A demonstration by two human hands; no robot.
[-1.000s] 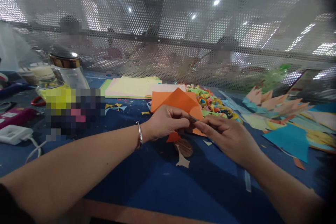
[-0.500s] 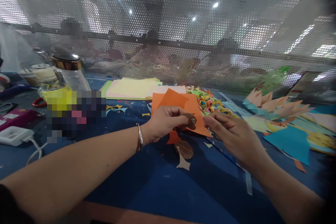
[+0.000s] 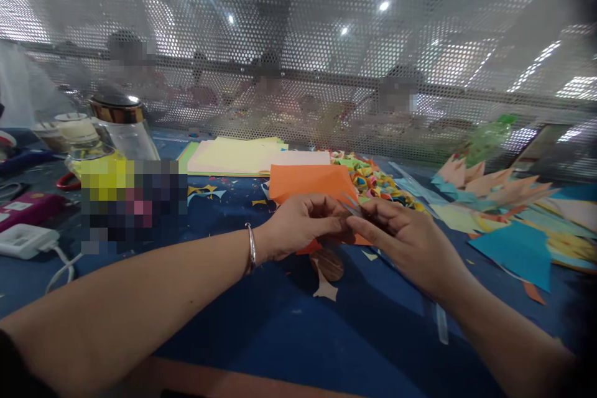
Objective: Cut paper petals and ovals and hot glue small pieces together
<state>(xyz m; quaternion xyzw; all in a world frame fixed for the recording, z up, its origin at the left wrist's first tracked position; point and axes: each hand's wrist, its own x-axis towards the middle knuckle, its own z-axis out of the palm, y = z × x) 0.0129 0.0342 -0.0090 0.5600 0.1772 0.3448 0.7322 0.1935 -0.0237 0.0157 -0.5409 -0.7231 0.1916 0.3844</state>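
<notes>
My left hand [image 3: 308,221], with a silver bangle at its wrist, is closed on a brown wooden disc [image 3: 346,236], mostly hidden by the fingers. Close against it, my right hand [image 3: 396,230] is closed in a pinch. A thin greyish pointed thing [image 3: 351,204], too blurred to name, shows at the right fingertips. Behind both hands is an orange paper sheet [image 3: 308,180], its lower part covered. Below the hands a second wooden disc [image 3: 331,264] lies on the blue table surface, partly under a pale paper scrap [image 3: 326,289].
Stacked coloured paper [image 3: 233,155] and a heap of folded paper pieces [image 3: 373,177] lie behind. Peach and blue folded paper points [image 3: 485,180] and a blue sheet [image 3: 517,252] are at right. Bottles [image 3: 125,130] and a white charger [image 3: 28,241] stand left. A perforated screen [image 3: 298,43] closes the back.
My right hand has moved left and met my left hand. The smaller tilted orange paper above my left hand no longer shows, and the held disc is more covered.
</notes>
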